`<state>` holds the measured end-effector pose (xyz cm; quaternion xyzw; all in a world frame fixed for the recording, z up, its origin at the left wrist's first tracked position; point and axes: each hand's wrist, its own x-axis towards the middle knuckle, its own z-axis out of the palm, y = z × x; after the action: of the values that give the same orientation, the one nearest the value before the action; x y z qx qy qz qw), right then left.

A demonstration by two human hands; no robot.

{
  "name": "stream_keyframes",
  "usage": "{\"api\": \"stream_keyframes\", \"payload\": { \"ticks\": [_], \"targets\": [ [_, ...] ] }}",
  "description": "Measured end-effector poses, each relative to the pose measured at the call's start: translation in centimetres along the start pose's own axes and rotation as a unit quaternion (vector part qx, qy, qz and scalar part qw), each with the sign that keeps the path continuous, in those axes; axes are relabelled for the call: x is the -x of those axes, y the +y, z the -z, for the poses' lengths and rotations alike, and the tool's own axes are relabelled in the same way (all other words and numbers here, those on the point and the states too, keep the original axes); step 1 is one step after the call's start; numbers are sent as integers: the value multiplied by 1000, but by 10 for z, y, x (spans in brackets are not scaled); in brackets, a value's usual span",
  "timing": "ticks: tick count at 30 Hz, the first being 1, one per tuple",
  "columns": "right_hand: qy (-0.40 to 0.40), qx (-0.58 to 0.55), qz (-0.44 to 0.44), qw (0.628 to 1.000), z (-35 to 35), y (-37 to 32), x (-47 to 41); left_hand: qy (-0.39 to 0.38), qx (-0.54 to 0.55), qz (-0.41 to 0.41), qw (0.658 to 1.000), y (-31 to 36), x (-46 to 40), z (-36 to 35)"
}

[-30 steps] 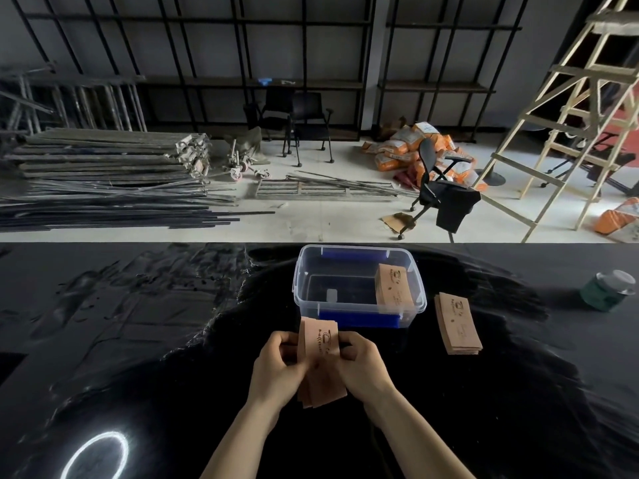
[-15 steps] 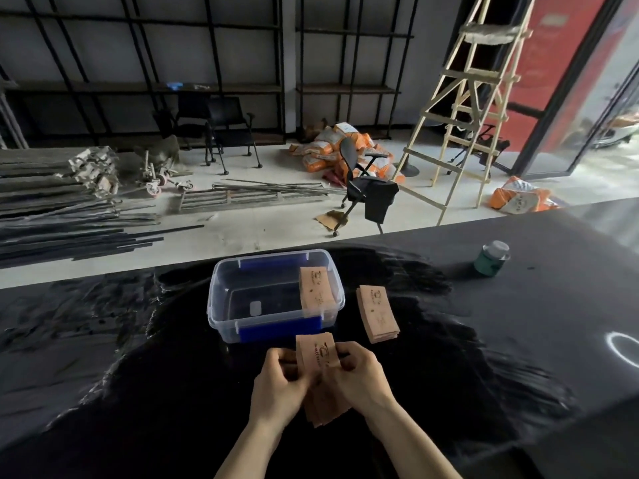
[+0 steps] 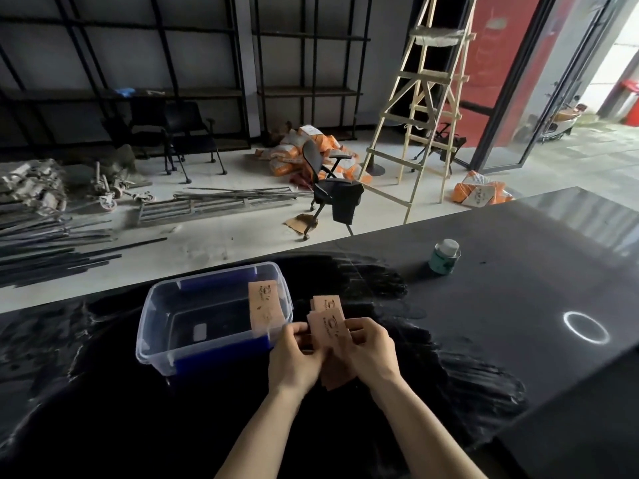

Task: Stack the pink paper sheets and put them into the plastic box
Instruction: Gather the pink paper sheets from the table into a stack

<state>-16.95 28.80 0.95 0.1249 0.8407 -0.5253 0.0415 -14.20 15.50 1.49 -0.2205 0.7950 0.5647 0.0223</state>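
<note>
Pink paper sheets sit pinched between our two hands above the black table: the left hand grips the bundle's left edge with fingers curled round it, and the right hand clamps the right edge, thumb across the printed face. The bundle stands tilted, its lower corner poking out below the palms. Just beyond the right hand's fingertips we see a second small pile of pink sheets lying on the table (partly hidden behind the held ones). To the left of the left hand, and touching distance from it, stands the clear plastic box with blue latches; one more pink stack leans inside it against the wall nearest our hands. Well off beyond the right hand stands a small green jar with a pale lid.
</note>
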Motion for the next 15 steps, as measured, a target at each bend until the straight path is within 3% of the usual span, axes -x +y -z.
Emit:
{"api": "stream_keyframes", "payload": {
  "ticks": [15],
  "targets": [
    [21, 82, 21, 996, -11, -13, -57, 91, -33, -57, 994, 19, -32, -40]
  ]
}}
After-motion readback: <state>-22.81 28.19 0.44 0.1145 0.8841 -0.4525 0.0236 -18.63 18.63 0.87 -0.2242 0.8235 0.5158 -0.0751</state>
